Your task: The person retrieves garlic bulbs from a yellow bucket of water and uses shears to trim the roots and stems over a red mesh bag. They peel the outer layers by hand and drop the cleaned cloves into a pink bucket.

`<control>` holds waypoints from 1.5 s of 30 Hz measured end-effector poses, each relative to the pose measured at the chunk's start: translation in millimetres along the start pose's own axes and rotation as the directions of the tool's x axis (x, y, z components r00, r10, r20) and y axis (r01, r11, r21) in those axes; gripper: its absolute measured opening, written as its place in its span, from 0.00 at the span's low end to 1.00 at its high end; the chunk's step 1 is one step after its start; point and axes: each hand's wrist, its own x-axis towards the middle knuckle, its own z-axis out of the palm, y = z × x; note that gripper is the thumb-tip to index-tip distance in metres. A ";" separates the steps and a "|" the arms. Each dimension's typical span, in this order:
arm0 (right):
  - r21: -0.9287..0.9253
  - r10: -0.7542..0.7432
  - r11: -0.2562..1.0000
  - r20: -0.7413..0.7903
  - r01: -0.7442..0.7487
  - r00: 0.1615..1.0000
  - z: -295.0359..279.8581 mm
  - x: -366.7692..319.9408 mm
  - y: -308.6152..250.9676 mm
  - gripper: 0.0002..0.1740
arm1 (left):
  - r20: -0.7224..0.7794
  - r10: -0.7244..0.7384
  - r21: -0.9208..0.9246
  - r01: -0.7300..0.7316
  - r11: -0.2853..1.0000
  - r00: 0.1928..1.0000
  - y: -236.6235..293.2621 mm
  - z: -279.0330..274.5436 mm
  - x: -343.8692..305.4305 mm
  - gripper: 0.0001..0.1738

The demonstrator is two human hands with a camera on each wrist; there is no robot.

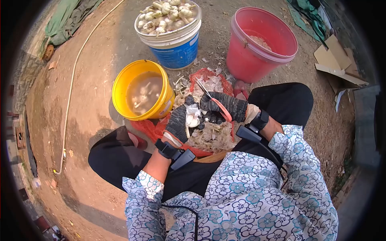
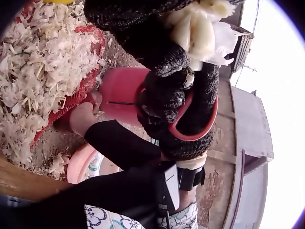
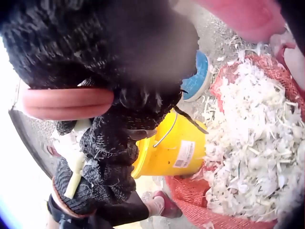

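Both hands wear dark knitted gloves and meet above a heap of garlic skins. My left hand grips a garlic bulb, partly peeled, with white cloves bared and papery skin hanging off. A pale stem sticks out of the bulb along the left palm. Close against the bulb, my right hand holds scissors with red handles, the blades pointing up and away from the bulb. One red handle loop lies around the gloved fingers in the left wrist view.
Red mesh sacking lies under the skins. A yellow bucket of cloudy water with garlic stands at left. Behind are a blue-and-white bucket heaped with bulbs and a pink bucket. A cardboard box and hose lie farther out.
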 end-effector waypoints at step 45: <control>-0.821 -0.713 0.473 -0.143 0.321 0.686 43.9 15.1 53.8 0.18 | 0.209 0.470 0.901 0.018 -0.434 0.857 -16.9 -12.5 -13.4 0.26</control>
